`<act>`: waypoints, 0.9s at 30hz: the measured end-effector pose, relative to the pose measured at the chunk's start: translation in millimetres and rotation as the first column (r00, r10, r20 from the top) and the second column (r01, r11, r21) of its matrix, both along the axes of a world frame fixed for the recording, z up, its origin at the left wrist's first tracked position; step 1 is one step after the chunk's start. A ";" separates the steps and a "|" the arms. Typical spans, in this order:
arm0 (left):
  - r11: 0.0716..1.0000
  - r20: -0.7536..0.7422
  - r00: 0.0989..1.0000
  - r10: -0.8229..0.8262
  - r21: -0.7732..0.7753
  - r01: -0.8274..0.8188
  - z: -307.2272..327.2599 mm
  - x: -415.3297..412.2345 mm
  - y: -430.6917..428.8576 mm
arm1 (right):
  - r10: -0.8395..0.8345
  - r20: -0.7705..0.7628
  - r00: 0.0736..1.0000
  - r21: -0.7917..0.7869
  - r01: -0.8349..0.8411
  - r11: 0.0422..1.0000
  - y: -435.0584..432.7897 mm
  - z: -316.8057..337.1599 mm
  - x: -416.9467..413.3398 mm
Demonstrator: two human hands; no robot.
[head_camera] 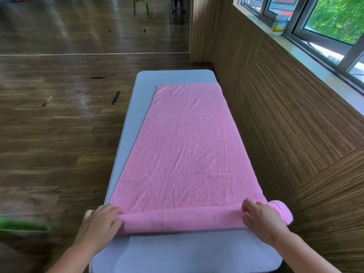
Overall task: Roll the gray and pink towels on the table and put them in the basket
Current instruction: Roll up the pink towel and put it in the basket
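As the pink towel [187,144] lay flat along the length of the table [141,99], its near end was found wound into a low roll [181,220] running crosswise, close to the person. The left hand [100,223] gripped the roll at its left end, fingers curled over the top. The right hand [260,219] gripped it just inside the right end, fingers likewise curled over, and a short stub of roll projected beyond that hand at the table's right edge.

The spacing was judged deliberate: one hand near each end keeps the roll of even thickness across its width and stops it coning or drifting sideways. The towel was laid lengthwise, its right edge along the wall side of the table, presumably to give the roll a straight run to the far end.

Most of the towel lay unrolled, with slight creases, so the step was judged to be at an early stage. Bare table showed between roll and person. Neither gray towel nor basket could be identified. A green object [21,225] low at the left edge was too blurred to name.
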State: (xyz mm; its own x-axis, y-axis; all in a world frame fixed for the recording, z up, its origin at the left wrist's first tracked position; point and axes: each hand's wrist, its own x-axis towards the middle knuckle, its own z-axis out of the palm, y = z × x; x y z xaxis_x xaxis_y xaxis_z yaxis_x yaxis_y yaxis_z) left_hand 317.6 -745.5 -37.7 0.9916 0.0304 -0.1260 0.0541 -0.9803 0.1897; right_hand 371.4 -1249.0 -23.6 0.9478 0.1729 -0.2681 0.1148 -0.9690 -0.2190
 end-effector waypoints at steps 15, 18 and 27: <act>0.995 0.050 0.997 -0.062 0.086 0.057 -4.6 -13.8 -2.4 | 0.146 0.161 0.976 -0.156 -0.121 0.980 -2.2 -5.8 -9.5; 0.995 0.000 1.000 -0.019 0.102 0.019 6.9 -10.5 -9.6 | 0.150 0.181 0.972 -0.149 -0.124 0.981 4.8 3.2 -6.2; 0.997 -0.053 0.997 -0.062 0.035 0.064 8.9 -3.3 -12.9 | 0.061 0.223 0.973 -0.093 -0.041 0.995 20.4 25.7 -8.2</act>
